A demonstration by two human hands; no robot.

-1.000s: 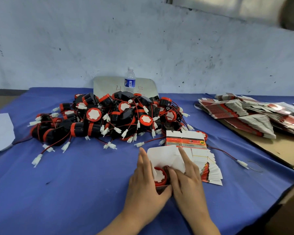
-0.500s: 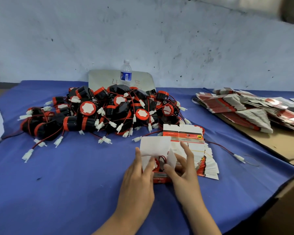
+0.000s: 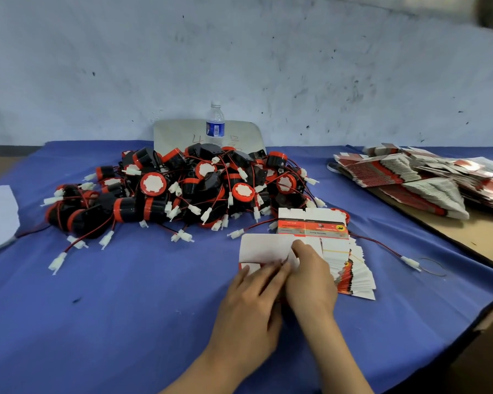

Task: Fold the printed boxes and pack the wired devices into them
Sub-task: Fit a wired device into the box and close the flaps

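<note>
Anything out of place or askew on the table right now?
One wired plug lies apart from the device pile, its red wire trailing under the slumped stack of flat boxes. A loose rubber band sits beside it. Nothing looks damaged.

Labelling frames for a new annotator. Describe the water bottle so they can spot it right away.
Start at the big heap of black-and-red wired devices on the blue tablecloth. Directly behind the heap, near the wall, a clear plastic water bottle stands upright in front of a pale board. It is the only bottle and the only tall, see-through thing there, with a blue label and a white cap.
</note>
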